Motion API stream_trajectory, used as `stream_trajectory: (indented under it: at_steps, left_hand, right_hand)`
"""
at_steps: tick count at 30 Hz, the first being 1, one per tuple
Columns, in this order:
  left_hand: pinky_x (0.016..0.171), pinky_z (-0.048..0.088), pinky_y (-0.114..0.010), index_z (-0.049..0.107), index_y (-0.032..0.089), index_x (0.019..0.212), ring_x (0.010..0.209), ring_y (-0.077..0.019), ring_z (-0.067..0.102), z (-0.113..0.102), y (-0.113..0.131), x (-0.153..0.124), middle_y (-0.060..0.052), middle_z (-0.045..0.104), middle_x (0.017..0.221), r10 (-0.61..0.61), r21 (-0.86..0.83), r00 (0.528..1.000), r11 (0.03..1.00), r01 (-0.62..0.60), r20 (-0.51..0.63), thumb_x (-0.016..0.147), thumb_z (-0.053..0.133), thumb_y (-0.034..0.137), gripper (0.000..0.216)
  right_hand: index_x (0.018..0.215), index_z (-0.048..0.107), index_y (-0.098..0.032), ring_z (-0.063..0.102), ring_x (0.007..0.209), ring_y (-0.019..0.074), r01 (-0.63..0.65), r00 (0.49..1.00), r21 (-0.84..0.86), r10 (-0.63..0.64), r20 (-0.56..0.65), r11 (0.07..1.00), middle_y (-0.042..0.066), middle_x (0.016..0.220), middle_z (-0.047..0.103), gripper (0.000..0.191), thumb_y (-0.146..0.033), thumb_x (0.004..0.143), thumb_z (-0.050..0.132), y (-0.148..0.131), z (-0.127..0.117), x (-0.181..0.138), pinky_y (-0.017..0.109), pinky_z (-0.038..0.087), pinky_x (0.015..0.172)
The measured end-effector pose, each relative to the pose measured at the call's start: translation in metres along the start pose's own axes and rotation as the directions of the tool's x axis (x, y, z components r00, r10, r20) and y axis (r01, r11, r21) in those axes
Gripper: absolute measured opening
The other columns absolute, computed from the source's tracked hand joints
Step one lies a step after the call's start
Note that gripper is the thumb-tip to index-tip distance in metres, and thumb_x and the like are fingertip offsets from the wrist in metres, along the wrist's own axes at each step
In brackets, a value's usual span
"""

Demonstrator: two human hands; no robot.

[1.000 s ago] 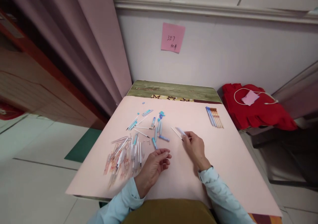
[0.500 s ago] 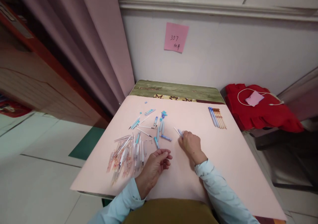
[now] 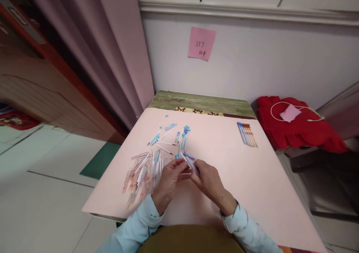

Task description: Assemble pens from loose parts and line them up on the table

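My right hand (image 3: 209,180) is closed around a pale blue pen barrel (image 3: 192,166), from whose far end a thin white refill sticks out. Against it, my left hand (image 3: 169,182) has thumb and fingers pinched together near the refill; whatever small thing lies between them is hidden. Just beyond my hands are pale blue barrels (image 3: 184,144), a darker blue part (image 3: 189,156) and small blue toppers (image 3: 186,129). White refills (image 3: 165,149) lie scattered to the left. Beside my left hand spreads a pile of clear and pinkish pen parts (image 3: 137,180).
At the right of the pink-covered table (image 3: 241,193), several blue and brown-topped pens (image 3: 247,134) lie in a row. A red cloth (image 3: 305,131) carries a white cable and a pink note (image 3: 291,113). A wall (image 3: 238,58) stands behind, with a curtain (image 3: 120,40) on the left.
My right hand has brought the pen barrel with its refill leftward and nearer to me, up to my left hand. The left hand has moved only slightly, its fingers now meeting the pen.
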State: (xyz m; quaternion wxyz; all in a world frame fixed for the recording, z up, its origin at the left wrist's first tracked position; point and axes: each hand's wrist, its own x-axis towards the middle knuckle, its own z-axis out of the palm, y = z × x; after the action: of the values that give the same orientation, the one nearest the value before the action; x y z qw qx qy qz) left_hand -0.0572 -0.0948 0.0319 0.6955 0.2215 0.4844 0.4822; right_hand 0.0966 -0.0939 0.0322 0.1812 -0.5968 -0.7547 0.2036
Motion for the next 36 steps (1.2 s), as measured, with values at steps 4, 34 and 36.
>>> stream_trajectory:
  at_steps: [4, 34, 36]
  left_hand:
    - [0.069, 0.056, -0.030, 0.070, 0.013, 0.081, 0.068, -0.0154, 0.066, -0.001, -0.002, 0.002, -0.005, 0.070, 0.079, 0.078, -0.030, 0.997, 0.996, -0.079, -0.014, 0.067, 0.082, 0.029, 0.025]
    - [0.069, 0.054, -0.026, 0.067, 0.014, 0.081, 0.069, -0.0120, 0.063, -0.025, 0.031, 0.021, -0.002, 0.066, 0.076, 0.283, -0.131, 0.934, 0.940, -0.316, -0.216, 0.069, 0.081, 0.030, 0.025]
    - [0.069, 0.053, -0.026, 0.066, 0.014, 0.081, 0.069, -0.0119, 0.063, -0.023, 0.029, 0.019, -0.002, 0.066, 0.076, 0.268, -0.129, 0.941, 0.946, -0.298, -0.208, 0.068, 0.082, 0.030, 0.026]
  right_hand:
    - [0.086, 0.060, -0.019, 0.056, 0.062, 0.0152, 0.040, 0.999, 0.131, -0.035, -0.037, 0.991, 0.004, 0.079, 0.066, 0.009, -0.024, 0.085, 0.053, -0.009, 0.006, 0.001, 0.025, 0.033, 0.057]
    - [0.088, 0.074, -0.017, 0.047, 0.061, 0.0129, -0.234, 0.971, 0.845, 0.154, 0.181, 0.481, 0.000, 0.065, 0.057, 0.027, -0.041, 0.079, 0.067, 0.004, 0.016, 0.008, 0.025, 0.039, 0.055]
    - [0.087, 0.074, -0.017, 0.047, 0.061, 0.0131, -0.232, 0.972, 0.847, 0.150, 0.182, 0.478, 0.000, 0.065, 0.057, 0.027, -0.042, 0.079, 0.067, 0.003, 0.016, 0.009, 0.025, 0.039, 0.055]
